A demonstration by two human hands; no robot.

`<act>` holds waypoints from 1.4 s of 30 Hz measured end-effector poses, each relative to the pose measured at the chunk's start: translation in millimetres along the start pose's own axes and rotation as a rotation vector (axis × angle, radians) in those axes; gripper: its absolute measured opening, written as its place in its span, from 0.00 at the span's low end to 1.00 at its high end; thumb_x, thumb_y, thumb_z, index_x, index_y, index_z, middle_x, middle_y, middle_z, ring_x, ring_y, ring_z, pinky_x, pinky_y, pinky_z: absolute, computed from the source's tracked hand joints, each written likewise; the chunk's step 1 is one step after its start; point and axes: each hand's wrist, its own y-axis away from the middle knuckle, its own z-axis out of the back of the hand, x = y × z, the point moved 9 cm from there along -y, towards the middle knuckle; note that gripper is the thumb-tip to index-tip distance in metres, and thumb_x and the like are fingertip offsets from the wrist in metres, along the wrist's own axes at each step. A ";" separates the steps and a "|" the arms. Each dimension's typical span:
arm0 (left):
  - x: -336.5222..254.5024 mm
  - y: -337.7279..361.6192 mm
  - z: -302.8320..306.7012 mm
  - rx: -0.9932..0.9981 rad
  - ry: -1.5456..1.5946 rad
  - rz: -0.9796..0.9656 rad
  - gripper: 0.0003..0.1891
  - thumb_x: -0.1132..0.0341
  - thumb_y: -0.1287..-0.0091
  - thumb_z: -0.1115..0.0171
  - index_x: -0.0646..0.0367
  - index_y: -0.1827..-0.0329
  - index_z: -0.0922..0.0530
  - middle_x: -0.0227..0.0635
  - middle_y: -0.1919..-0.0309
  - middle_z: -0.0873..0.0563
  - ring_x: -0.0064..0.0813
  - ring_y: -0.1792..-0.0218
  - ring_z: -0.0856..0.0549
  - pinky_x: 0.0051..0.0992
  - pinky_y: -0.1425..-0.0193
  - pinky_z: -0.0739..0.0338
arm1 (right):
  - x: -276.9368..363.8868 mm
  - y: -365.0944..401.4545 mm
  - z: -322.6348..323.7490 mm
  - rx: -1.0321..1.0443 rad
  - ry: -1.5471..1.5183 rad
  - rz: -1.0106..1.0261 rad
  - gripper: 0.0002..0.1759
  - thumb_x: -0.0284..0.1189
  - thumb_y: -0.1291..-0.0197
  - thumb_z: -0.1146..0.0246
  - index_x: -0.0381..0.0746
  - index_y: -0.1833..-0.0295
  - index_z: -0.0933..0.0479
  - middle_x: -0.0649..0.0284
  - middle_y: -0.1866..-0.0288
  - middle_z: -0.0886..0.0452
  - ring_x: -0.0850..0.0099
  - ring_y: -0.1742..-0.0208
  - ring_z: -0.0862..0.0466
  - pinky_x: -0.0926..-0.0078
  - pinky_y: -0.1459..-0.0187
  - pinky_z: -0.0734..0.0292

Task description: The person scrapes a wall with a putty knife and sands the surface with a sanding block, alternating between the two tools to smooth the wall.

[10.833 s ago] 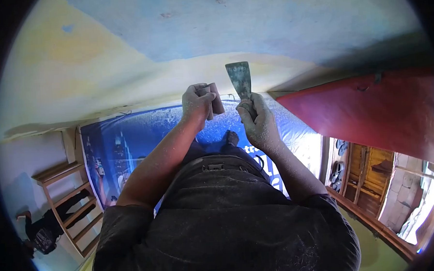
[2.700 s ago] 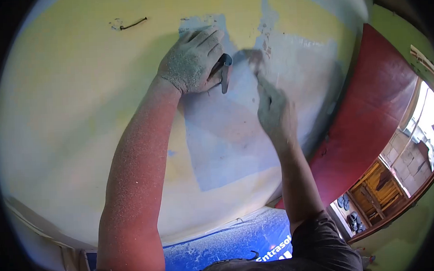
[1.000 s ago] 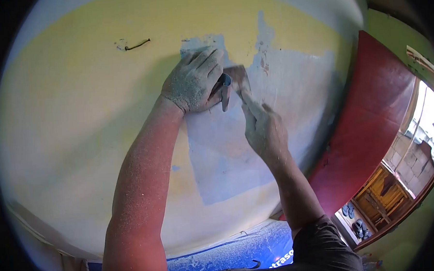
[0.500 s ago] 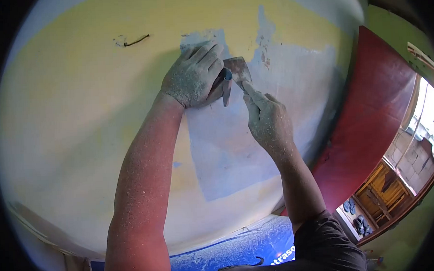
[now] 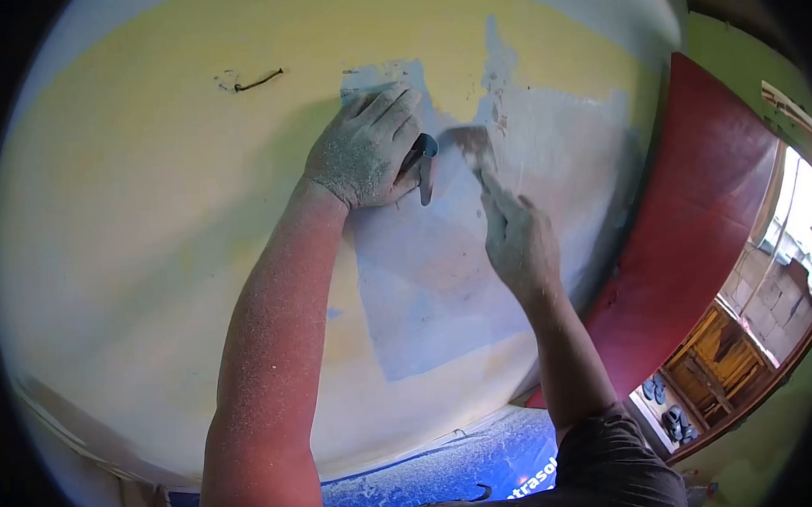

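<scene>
Head view: scraper (image 5: 474,144) blade slides toward 3 o'clock since half second back, away from left hand (image 5: 364,154); right hand (image 5: 520,245) goes with it. Right hand wrapped round scraper handle, blade blurry, on bare blue patch (image 5: 425,280) of yellow wall (image 5: 151,219). Left hand flat on wall, fingers stretched, thumb pinching dark pad (image 5: 426,162). Blade just at 3 o'clock of pad, small gap. Bent nail (image 5: 252,80) at 10 o'clock of left hand. Red door (image 5: 694,214) at frame's 3 o'clock, blue tarp (image 5: 416,475) at 6.
</scene>
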 end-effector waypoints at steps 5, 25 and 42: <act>1.2 -1.5 0.2 0.035 -0.003 0.014 0.26 0.49 0.33 0.22 0.61 0.43 0.14 0.46 0.22 0.17 0.48 0.17 0.22 0.53 0.16 0.26 | -10.7 0.3 -3.8 0.057 0.009 -0.014 0.23 0.37 0.14 0.39 0.54 0.19 0.16 0.42 0.52 0.09 0.36 0.49 0.08 0.40 0.48 0.13; 1.3 0.4 -3.1 0.042 -0.019 0.003 0.30 0.50 0.36 0.20 0.60 0.38 0.16 0.45 0.22 0.18 0.49 0.18 0.21 0.52 0.16 0.26 | -54.0 99.6 -81.6 0.149 -0.117 -0.110 0.42 0.29 0.24 0.26 0.37 0.09 0.33 0.38 0.33 0.11 0.37 0.40 0.08 0.49 0.44 0.10; -2.4 -1.0 3.4 -0.013 0.021 -0.043 0.25 0.53 0.38 0.21 0.59 0.44 0.16 0.49 0.25 0.16 0.52 0.20 0.19 0.54 0.19 0.24 | -24.0 267.6 -162.1 0.204 -1.212 -0.881 0.29 0.49 0.06 0.45 0.30 0.37 0.22 0.65 0.76 0.25 0.75 0.86 0.29 0.74 0.83 0.31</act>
